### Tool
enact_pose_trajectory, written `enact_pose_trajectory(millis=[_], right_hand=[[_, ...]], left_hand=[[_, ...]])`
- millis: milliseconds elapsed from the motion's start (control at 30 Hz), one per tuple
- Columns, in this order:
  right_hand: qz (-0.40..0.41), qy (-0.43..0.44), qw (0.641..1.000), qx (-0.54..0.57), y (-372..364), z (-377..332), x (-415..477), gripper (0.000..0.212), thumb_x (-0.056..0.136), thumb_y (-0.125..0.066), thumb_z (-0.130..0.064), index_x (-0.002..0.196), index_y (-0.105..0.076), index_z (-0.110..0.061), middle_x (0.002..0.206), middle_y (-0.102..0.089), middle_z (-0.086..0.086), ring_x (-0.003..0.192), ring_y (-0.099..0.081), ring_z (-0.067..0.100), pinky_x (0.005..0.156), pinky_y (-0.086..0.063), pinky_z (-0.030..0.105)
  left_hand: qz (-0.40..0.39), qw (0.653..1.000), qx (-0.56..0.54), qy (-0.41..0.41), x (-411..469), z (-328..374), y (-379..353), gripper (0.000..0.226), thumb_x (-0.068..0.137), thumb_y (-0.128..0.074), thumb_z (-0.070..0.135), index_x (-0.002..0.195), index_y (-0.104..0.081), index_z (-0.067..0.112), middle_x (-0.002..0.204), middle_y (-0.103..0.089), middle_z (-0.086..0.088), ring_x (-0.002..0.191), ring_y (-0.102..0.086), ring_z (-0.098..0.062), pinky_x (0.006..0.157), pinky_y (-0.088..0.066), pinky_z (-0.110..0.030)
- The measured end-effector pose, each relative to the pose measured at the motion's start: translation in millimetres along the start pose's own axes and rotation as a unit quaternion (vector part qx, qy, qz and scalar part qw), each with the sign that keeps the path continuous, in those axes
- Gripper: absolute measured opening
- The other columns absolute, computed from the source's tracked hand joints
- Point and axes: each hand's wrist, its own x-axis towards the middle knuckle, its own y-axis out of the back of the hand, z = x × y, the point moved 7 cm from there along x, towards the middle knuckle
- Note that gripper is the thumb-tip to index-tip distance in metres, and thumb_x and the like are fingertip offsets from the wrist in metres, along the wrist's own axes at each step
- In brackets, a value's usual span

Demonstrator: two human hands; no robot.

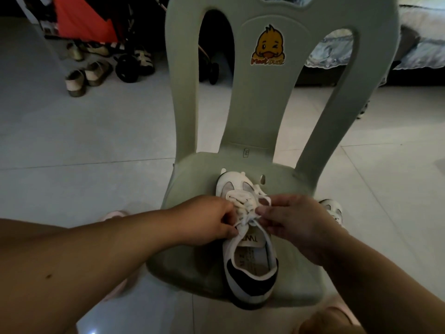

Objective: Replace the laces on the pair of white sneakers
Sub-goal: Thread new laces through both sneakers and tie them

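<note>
chair: pale green plastic chair (265, 116), back facing the camera, on tiled floor
sneaker: white low-top sneaker with black heel (250, 268), on the seat, toe toward the chair back
left hand: left hand (207, 220) with fingers curled, pinching the lace beside the tongue
right hand: right hand (293, 220) pinching a lace strand from the other side
second sneaker: white sneaker (333, 209) on the floor just beside the seat, partly hidden
lace: white flat lace (243, 203), loose across upper eyelets
sticker: yellow duck sticker (269, 45) on chair back

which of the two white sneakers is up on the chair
The sneaker with the dark heel, lying on the chair seat with the left hand and right hand pinching its laces. The other sneaker stands on the floor beside the chair.
</note>
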Motion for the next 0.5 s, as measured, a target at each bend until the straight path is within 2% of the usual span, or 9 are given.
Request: enact_pose_trajectory(millis=[100,267,333,433,500], right_hand=[[0.001,0.014,1.000,0.021,-2.8,-0.1,-1.7,0.011,0.087,-0.062,-0.001,0.090,-0.072,-0.005,0.083,-0.073,0.011,0.071,-0.066,0.017,0.066,-0.055,0.026],[-0.021,0.026,0.995,0.096,-10.9,-2.2,1.3,0.019,0.098,-0.049,-0.015,0.104,-0.067,-0.014,0.081,-0.070,0.009,0.063,-0.058,0.014,0.060,-0.050,0.026],[-0.030,0.020,0.996,0.081,-11.1,-1.9,3.4,0.021,0.099,-0.047,-0.019,0.105,-0.067,-0.013,0.073,-0.065,0.005,0.058,-0.054,0.013,0.056,-0.046,0.025],[-0.022,0.013,1.000,0.013,-8.7,-1.0,5.5,0.022,0.099,-0.048,-0.020,0.100,-0.068,-0.010,0.060,-0.058,0.000,0.049,-0.049,0.009,0.048,-0.043,0.021],[-0.009,0.007,0.999,-0.034,-8.9,-0.4,6.3,0.022,0.098,-0.050,-0.019,0.094,-0.069,-0.008,0.054,-0.053,-0.002,0.044,-0.044,0.008,0.044,-0.040,0.020]], left_hand=[[-0.001,1.000,-0.001,-0.010,-0.4,1.2,2.6,0.012,0.091,-0.058,0.035,0.086,-0.058,0.023,0.082,-0.058,0.006,0.074,-0.053,-0.009,0.068,-0.045,-0.027],[0.005,0.998,-0.063,-0.001,-4.1,2.1,16.9,0.013,0.095,-0.051,0.032,0.085,-0.056,0.025,0.076,-0.059,0.006,0.067,-0.055,-0.009,0.065,-0.046,-0.028],[0.000,0.999,-0.043,0.001,-4.1,1.4,21.7,0.015,0.097,-0.049,0.030,0.087,-0.059,0.025,0.074,-0.056,0.008,0.067,-0.052,-0.007,0.065,-0.043,-0.025],[-0.023,0.999,0.024,0.013,-4.3,-3.7,24.8,0.019,0.098,-0.047,0.029,0.089,-0.063,0.023,0.068,-0.050,0.011,0.059,-0.045,-0.001,0.054,-0.033,-0.011],[-0.053,0.996,0.069,0.019,-5.7,-8.0,22.9,0.023,0.098,-0.046,0.030,0.096,-0.067,0.020,0.067,-0.048,0.011,0.059,-0.043,-0.001,0.052,-0.031,-0.010]])
